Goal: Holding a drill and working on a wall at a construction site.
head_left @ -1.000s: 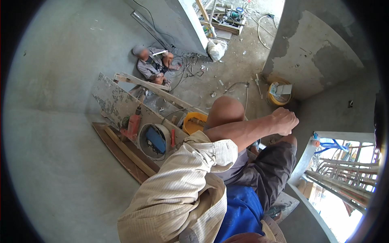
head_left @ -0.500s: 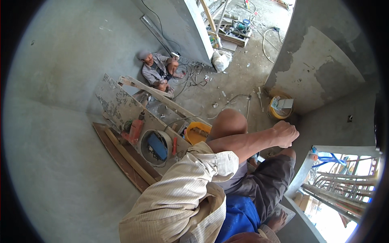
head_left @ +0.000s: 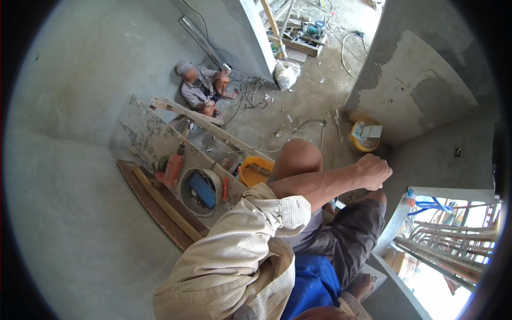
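My left arm, in a striped rolled-up sleeve [head_left: 229, 250], reaches across to the right over my raised knee [head_left: 300, 160]. At its end my left hand [head_left: 374, 172] is closed in a fist above the other knee. Nothing sticks out of the fist, and its fingertips are hidden. Low down by the window side, my right hand [head_left: 362, 286] is closed at the edge of a pale flat plate [head_left: 377, 279] and seems to grip it. My body and sleeve hide part of that hand.
A plank [head_left: 144, 125] on my left bears a red power drill [head_left: 172, 169] and a bucket [head_left: 188, 198] with a blue thing inside. Near it is a yellow tub [head_left: 250, 176]. A person [head_left: 197, 88] sits by the far wall. Another yellow bucket [head_left: 356, 143] stands right.
The whole view has shifted slightly, so the room's things sit a little further left and up. My hands keep nearly the same pose.
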### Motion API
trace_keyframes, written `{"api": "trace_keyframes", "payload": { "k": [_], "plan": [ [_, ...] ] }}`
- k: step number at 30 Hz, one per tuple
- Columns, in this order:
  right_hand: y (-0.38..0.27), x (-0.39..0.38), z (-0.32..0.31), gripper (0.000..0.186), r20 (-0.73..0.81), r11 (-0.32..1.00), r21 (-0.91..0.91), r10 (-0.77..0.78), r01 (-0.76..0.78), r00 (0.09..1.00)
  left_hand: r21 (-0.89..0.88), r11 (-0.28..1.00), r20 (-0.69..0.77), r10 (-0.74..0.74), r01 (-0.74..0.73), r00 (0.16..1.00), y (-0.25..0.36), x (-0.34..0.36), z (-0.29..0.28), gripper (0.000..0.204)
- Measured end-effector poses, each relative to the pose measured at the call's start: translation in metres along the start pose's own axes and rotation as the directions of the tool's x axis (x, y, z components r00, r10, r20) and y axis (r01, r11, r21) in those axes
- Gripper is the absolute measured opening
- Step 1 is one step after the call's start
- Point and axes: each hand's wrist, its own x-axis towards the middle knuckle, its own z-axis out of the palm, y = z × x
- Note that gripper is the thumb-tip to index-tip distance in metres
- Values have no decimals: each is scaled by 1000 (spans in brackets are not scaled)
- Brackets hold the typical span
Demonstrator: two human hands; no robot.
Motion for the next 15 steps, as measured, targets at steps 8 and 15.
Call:
{"api": "trace_keyframes", "payload": {
  "k": [8, 15],
  "plan": [
    [-32, -6, -18, 38, -191, 965, -249, 31, -79, 981, 9, 1000, -5, 17, -17, 1000, -1, 1, 4, 32],
    [15, 19, -11, 28, -241, 967, -163, 151, -193, 959, -5, 1000, 11, 15, -15, 1000, -3, 1, 3, 32]
  ]
}}
